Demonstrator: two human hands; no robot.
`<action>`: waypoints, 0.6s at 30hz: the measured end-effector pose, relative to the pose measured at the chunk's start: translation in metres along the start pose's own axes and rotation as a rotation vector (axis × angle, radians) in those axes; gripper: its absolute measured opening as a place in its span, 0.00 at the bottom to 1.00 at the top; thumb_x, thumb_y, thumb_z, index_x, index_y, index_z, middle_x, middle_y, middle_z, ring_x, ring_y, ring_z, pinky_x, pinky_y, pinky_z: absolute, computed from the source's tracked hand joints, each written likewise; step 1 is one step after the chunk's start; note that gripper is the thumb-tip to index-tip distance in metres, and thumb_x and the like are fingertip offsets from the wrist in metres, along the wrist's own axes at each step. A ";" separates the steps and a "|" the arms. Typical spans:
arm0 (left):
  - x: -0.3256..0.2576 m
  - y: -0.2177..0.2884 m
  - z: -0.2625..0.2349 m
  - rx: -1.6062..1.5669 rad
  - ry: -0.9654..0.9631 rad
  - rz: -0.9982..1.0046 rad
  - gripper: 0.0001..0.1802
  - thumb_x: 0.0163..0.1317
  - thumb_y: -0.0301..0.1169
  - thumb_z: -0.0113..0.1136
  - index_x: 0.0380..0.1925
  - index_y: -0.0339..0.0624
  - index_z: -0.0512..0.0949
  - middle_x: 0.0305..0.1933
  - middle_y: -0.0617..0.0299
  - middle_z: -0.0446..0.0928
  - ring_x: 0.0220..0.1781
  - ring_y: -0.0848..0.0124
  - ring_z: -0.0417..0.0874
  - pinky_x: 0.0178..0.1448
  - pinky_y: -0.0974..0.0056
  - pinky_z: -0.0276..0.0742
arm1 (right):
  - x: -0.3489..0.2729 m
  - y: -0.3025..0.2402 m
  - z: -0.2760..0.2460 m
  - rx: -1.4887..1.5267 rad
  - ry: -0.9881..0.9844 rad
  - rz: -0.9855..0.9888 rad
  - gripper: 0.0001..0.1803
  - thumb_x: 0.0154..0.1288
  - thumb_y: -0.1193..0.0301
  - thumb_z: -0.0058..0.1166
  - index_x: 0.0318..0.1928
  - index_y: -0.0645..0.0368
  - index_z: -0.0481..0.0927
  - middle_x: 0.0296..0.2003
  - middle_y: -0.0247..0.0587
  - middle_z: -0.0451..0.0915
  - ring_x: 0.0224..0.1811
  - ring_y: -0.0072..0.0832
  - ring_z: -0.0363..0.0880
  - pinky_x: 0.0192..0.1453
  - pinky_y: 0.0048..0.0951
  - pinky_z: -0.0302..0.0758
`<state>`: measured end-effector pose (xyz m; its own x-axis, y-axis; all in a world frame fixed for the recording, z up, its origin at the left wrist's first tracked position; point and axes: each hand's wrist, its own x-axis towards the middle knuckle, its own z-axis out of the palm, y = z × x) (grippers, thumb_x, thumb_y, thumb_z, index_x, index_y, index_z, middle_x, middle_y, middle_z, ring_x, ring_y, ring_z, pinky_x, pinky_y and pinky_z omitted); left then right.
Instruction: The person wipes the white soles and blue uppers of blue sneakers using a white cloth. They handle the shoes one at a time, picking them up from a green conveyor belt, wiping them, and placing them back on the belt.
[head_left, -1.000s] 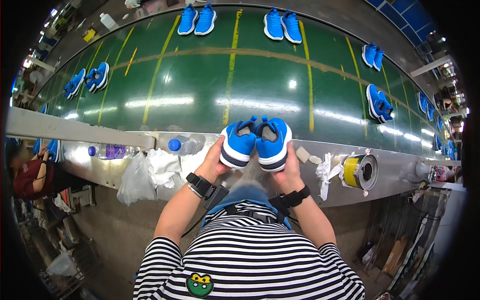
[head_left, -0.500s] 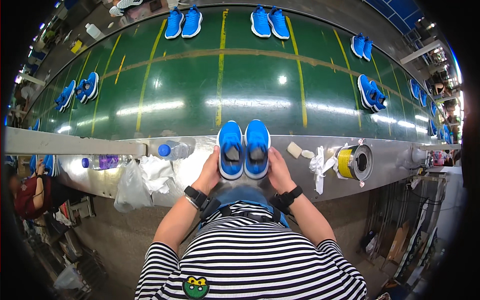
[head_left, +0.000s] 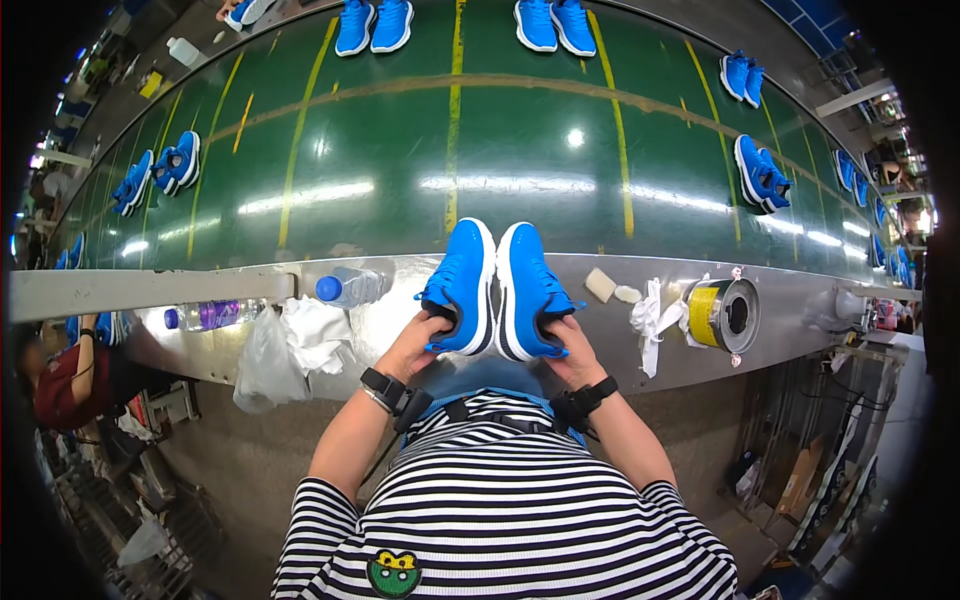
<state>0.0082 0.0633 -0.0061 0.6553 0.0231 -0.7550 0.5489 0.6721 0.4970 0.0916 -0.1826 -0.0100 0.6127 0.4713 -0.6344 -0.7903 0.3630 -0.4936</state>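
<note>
Two blue sneakers with white soles are held up side by side in front of me, toes pointing away. My left hand (head_left: 415, 342) grips the left sneaker (head_left: 461, 282) at its heel opening, with fingers reaching inside the collar. In the same way, my right hand (head_left: 571, 352) is closed on the heel of the right sneaker (head_left: 528, 280). Both shoes are tilted outward, so their white inner sole edges face each other and nearly touch at the middle. The fingertips inside the shoes are hidden.
A metal ledge (head_left: 400, 290) borders the green conveyor belt (head_left: 380, 140), which carries several more blue sneaker pairs. On the ledge lie a blue-capped bottle (head_left: 348, 288), white cloths (head_left: 315, 335), a plastic bag (head_left: 268, 365), an off-white block (head_left: 600, 285) and a yellow-labelled can (head_left: 708, 314). Another person (head_left: 75, 380) works at left.
Both sneakers have rolled outward, turning their inner sole edges toward each other. My hands have shifted from the outer sides to the heel openings.
</note>
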 end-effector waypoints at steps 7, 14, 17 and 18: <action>0.000 -0.003 -0.007 -0.074 -0.088 -0.100 0.15 0.55 0.22 0.53 0.45 0.35 0.73 0.40 0.55 0.79 0.36 0.66 0.83 0.38 0.60 0.81 | 0.007 0.005 -0.025 0.060 -0.069 0.088 0.17 0.62 0.77 0.47 0.52 0.59 0.72 0.47 0.41 0.77 0.48 0.30 0.78 0.53 0.34 0.75; 0.004 -0.011 -0.014 -0.079 -0.120 -0.105 0.16 0.57 0.22 0.51 0.48 0.33 0.73 0.43 0.53 0.79 0.38 0.64 0.83 0.40 0.61 0.80 | 0.009 0.007 -0.033 0.072 -0.128 0.121 0.21 0.62 0.78 0.45 0.57 0.61 0.68 0.51 0.43 0.75 0.50 0.32 0.77 0.55 0.35 0.75; 0.004 -0.012 -0.016 -0.071 -0.128 -0.099 0.17 0.58 0.22 0.51 0.49 0.32 0.73 0.43 0.53 0.79 0.39 0.65 0.83 0.40 0.62 0.80 | 0.006 0.007 -0.030 0.083 -0.148 0.105 0.22 0.62 0.78 0.45 0.58 0.61 0.67 0.52 0.44 0.75 0.51 0.33 0.77 0.56 0.35 0.74; 0.005 -0.013 -0.018 -0.065 -0.137 -0.100 0.17 0.58 0.22 0.51 0.49 0.32 0.73 0.44 0.53 0.79 0.39 0.65 0.82 0.41 0.62 0.80 | 0.005 0.006 -0.029 0.084 -0.152 0.103 0.22 0.62 0.78 0.45 0.58 0.59 0.68 0.52 0.43 0.75 0.51 0.32 0.77 0.56 0.34 0.74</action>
<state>-0.0051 0.0678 -0.0237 0.6660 -0.1440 -0.7319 0.5831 0.7124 0.3905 0.0897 -0.2011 -0.0333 0.5259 0.6232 -0.5789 -0.8503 0.3693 -0.3749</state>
